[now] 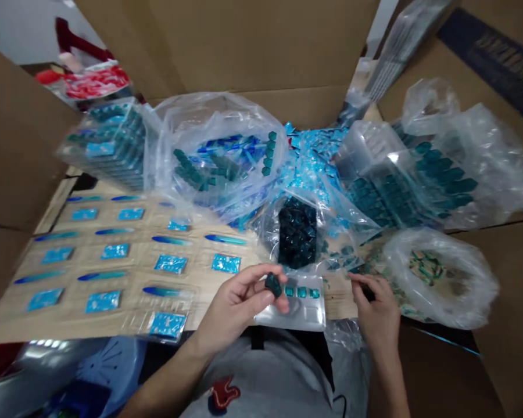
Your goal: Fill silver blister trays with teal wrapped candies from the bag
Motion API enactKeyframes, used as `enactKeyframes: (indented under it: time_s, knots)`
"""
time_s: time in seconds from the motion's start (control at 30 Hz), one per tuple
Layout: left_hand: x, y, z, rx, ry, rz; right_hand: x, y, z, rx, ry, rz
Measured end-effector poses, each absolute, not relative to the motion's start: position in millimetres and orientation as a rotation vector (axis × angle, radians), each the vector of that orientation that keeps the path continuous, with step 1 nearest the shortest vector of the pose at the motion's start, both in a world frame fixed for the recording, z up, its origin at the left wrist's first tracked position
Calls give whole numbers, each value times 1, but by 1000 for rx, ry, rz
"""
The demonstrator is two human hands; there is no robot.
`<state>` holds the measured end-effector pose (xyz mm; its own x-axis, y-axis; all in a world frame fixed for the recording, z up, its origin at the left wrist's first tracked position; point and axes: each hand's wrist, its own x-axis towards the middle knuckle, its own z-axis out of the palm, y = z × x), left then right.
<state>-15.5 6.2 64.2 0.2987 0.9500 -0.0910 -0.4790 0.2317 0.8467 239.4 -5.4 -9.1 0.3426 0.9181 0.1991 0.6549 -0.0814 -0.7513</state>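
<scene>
My left hand (253, 296) pinches a dark teal gem-like piece (273, 284) between thumb and fingers, above the left end of a clear plastic tray (292, 318). Several square teal gems (302, 292) sit in a row in that tray. Right of it, my right hand (377, 305) is low over the table with its fingers curled together; whatever is at the fingertips is too small to make out. Just beyond the tray, an open clear bag (265, 223) holds a block of dark teal pieces (297, 232).
Clear packs with blue pens (163, 291) and blue patterned cards (168, 325) lie in rows at left. Large plastic bags (218, 107) of teal and blue pieces fill the back. A bag of small green pieces (457, 319) stands at right. Cardboard (244, 46) walls the far side.
</scene>
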Motion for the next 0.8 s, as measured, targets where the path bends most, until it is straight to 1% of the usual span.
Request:
enactKeyframes:
  time_s: [0.1,0.17,0.3,0.37,0.43,0.53,0.7,0.8]
  knots:
    - [-15,0,67,784,688,1082,247,5,-22,-1879,-1427,409]
    - [-16,-1,68,757,670,1078,248,4,-22,-1924,-1420,399]
    - [-14,-1,67,707,678,1046,233,-16,4,-1947,-1265,425]
    - [-13,-1,65,714,726,1017,212,-27,27,-1832,-1241,560]
    - [-11,-1,64,762,783,1013,185,-32,48,-1605,-1329,744]
    - [-11,-1,63,905,890,1068,153,-30,67,-1309,-1430,951]
    - [-17,-11,54,1027,1017,1047,140,-24,60,-1318,-1438,1182]
    - [-21,-21,41,1024,1055,1007,141,-29,47,-1326,-1482,1184]
